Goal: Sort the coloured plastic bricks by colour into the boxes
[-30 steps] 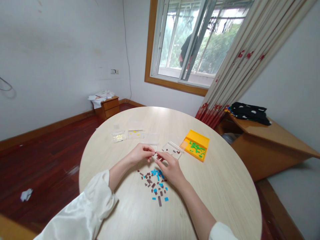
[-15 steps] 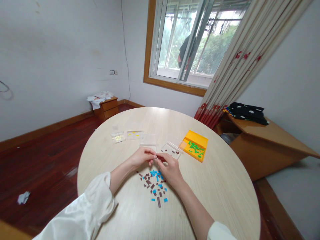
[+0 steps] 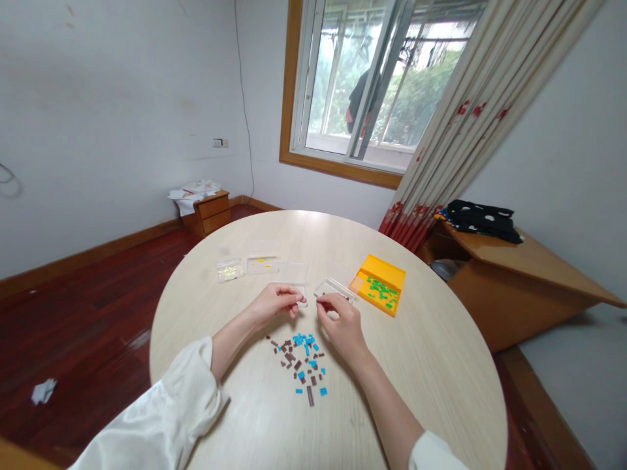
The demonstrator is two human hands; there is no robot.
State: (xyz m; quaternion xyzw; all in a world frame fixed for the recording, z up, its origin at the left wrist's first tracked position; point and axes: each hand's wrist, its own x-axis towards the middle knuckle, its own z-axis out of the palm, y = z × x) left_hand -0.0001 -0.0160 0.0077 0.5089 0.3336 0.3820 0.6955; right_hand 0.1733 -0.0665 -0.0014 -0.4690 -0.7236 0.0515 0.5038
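Note:
My left hand (image 3: 273, 303) rests on the round table (image 3: 441, 365) with its fingers curled in a pinch; what it grips is too small to make out. My right hand (image 3: 343, 321) is also pinched, its fingertips at the near edge of a clear plastic box (image 3: 337, 289) that holds a few brown pieces. A scatter of small brown and blue bricks (image 3: 302, 361) lies on the table just below both hands. A second clear box (image 3: 300, 294) sits by my left fingertips.
An orange tray (image 3: 383, 285) with green bricks stands right of the clear box. Two clear boxes with yellow bits (image 3: 247, 267) lie at the back left. A wooden desk (image 3: 519, 274) with dark cloth stands to the right, a small cabinet (image 3: 206, 210) by the wall.
My hands, which met fingertip to fingertip above the brick pile, have come apart. The right hand has moved away from the left, to the clear box.

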